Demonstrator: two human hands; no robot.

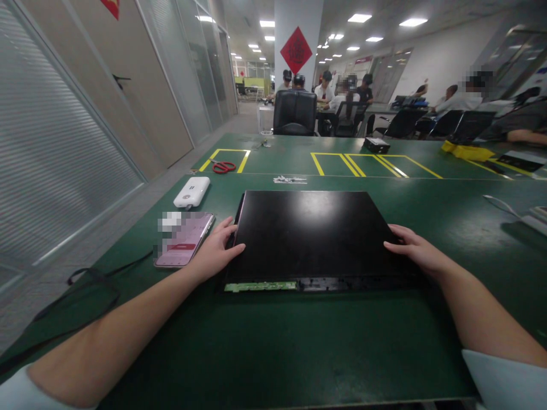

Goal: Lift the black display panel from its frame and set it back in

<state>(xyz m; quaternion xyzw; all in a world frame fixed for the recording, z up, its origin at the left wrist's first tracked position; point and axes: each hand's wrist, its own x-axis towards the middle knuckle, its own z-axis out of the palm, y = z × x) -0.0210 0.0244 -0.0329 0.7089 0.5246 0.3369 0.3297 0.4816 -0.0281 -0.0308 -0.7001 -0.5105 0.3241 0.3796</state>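
Note:
A black display panel (307, 233) lies face up in front of me on the green table, with a glare patch on its upper part. Along its near edge a strip of green circuit board (260, 286) shows beside a dark strip (361, 283). My left hand (220, 245) grips the panel's left edge, thumb on top and fingers along the side. At the opposite edge my right hand (408, 246) holds on the same way, its fingertips partly hidden. Just left of my left hand is a phone (188, 242) with a lit screen, partly blurred out.
A white power bank (192, 192) and red-handled scissors (224, 166) lie at the left. Beyond the panel are small white scraps (290, 179), yellow tape outlines and a black box (376, 146). A cable (499, 204) lies at right, a black strap (96, 279) at left. Several people sit behind.

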